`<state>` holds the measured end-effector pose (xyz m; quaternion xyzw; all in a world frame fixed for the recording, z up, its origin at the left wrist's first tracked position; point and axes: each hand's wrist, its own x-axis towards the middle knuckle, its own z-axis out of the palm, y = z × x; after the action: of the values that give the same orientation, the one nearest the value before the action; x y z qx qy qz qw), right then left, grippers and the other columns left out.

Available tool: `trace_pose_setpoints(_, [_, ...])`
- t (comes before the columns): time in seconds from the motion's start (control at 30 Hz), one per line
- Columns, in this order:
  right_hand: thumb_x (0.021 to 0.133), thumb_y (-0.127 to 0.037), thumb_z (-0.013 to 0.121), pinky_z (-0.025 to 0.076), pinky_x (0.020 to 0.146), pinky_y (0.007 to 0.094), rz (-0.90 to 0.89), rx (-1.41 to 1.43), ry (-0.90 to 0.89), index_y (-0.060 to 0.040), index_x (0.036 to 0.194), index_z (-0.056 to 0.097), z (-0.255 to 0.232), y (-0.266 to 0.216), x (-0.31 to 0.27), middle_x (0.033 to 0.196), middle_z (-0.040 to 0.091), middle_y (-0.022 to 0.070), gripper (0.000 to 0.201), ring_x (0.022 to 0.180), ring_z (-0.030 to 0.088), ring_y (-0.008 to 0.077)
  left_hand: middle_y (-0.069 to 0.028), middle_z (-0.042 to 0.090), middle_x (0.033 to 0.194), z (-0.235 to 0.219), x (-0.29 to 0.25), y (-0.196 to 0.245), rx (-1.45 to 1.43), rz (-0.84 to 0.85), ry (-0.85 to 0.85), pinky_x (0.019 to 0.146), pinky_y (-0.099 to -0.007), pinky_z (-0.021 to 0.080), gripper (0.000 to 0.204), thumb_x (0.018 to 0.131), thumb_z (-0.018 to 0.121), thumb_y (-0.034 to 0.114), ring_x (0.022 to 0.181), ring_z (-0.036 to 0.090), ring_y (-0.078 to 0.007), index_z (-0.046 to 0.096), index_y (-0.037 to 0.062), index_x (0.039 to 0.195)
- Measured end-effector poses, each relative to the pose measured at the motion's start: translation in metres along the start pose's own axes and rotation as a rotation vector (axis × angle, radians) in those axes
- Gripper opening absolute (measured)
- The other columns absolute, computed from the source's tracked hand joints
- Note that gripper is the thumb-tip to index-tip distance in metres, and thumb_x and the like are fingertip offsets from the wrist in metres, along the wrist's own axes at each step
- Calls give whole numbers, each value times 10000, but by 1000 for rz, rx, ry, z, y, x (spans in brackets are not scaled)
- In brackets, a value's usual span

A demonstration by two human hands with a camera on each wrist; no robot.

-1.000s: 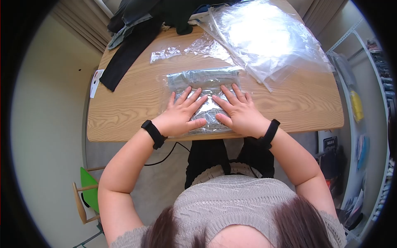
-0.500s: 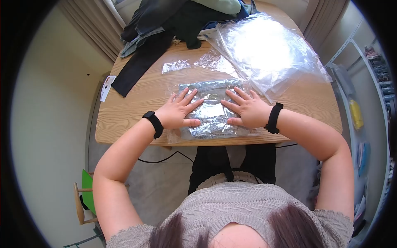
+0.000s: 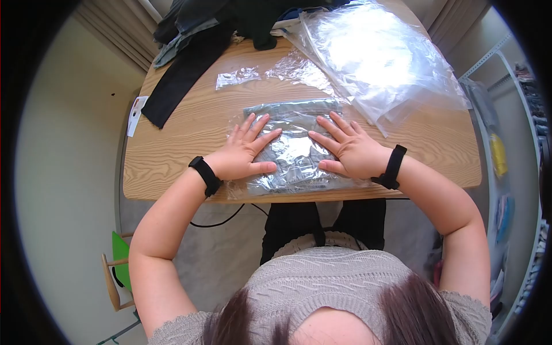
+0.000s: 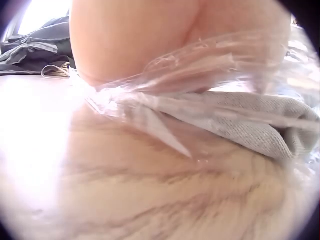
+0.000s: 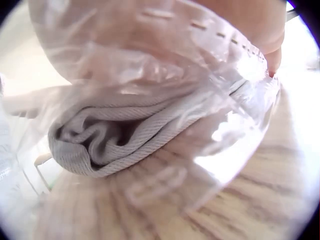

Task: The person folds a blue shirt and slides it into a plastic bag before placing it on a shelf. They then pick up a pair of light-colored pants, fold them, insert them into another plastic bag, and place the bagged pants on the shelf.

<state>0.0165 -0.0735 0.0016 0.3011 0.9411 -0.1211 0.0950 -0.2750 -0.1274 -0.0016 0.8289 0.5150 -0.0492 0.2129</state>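
A folded greyish garment (image 5: 95,160) lies inside a clear plastic bag (image 3: 294,122) at the table's near edge. My left hand (image 3: 240,154) rests on the bag's left side, fingers spread and straight. On the right side, my right hand (image 3: 357,153) presses down the same way, thumb pointing inward. Bright glare covers the plastic between them. In the left wrist view, loose film wraps up around the garment's edge (image 4: 245,117) under the hand. The right wrist view shows the garment's layered folds through a film edge with a row of short slits.
A pile of dark clothes (image 3: 198,26) sits at the back left, one black leg (image 3: 184,80) trailing forward. Shiny clear bags (image 3: 368,63) cover the back right. Small plastic scraps (image 3: 237,77) lie behind the packed garment. Shelving (image 3: 512,75) stands to the right.
The hands have slid apart on the bag: the right one outward to the right, the left slightly leftward. Both stay flat on the plastic. The head view has shifted a little.
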Motion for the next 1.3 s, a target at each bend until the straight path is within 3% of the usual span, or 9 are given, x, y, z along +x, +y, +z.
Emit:
trace_pose_setpoints(0.3, [919,-577,327,119,1100,552,54,-98,-96,-175,1449,236,-28,-24,-7,1514,143,149,672,1405,77,343,-140,89,1526,-12,-4,9,11,0,11,1103,-551,78,827,797,473,688,1403,3,-369,242,238,1451])
trace_pose_setpoints(0.43, [934,-450,400,164,1070,590,55,-267,194,-176,1417,308,-10,-61,-16,1487,244,126,563,1366,227,346,-134,139,1521,-28,-20,44,349,-9,188,1094,-559,91,636,919,396,526,1405,72,-349,239,214,1451])
trace_pose_setpoints(0.53, [944,-443,374,191,1046,606,58,25,279,-156,1375,375,11,-74,-17,1439,327,160,518,1343,276,356,-146,155,1515,-10,-28,57,35,127,144,1092,-555,100,629,925,379,529,1402,78,-359,242,210,1450])
trace_pose_setpoints(0.7, [932,-493,378,148,1043,641,266,219,289,-224,1386,374,26,-63,-29,1492,235,117,528,1397,135,328,-145,102,1525,12,-36,44,18,-68,43,1088,-572,85,676,910,344,589,1405,18,-365,240,195,1449])
trace_pose_setpoints(0.87, [918,-522,390,131,1050,636,298,213,304,-238,1397,357,39,-60,-29,1496,224,116,558,1393,107,374,-128,57,1534,25,-31,37,-31,-69,57,1093,-563,47,692,902,361,593,1408,-51,-344,223,200,1455])
trace_pose_setpoints(1.07, [919,-522,388,147,1054,622,292,189,348,-230,1405,342,40,-61,-30,1492,232,120,569,1381,146,384,-138,44,1534,24,-38,36,-85,-67,61,1102,-531,54,726,887,429,567,1406,-38,-361,212,174,1457])
trace_pose_setpoints(1.17, [918,-520,392,163,1061,599,282,166,357,-219,1408,335,43,-59,-35,1488,241,126,578,1365,186,400,-152,94,1523,35,-57,30,-156,69,282,1112,-505,112,797,838,552,535,1402,41,-366,228,136,1447])
trace_pose_setpoints(1.27, [911,-523,412,180,1067,574,238,152,377,-209,1411,327,46,-56,-43,1482,254,132,597,1342,234,418,-168,245,1475,44,-76,40,-104,86,402,1085,-399,287,895,649,778,158,1335,277,-363,306,79,1405])
trace_pose_setpoints(1.3, [911,-523,412,180,1067,574,240,154,378,-209,1411,327,47,-54,-46,1482,254,132,597,1342,234,418,-168,245,1475,49,-79,40,-103,87,399,1085,-399,287,895,649,778,158,1335,277,-363,306,79,1405])
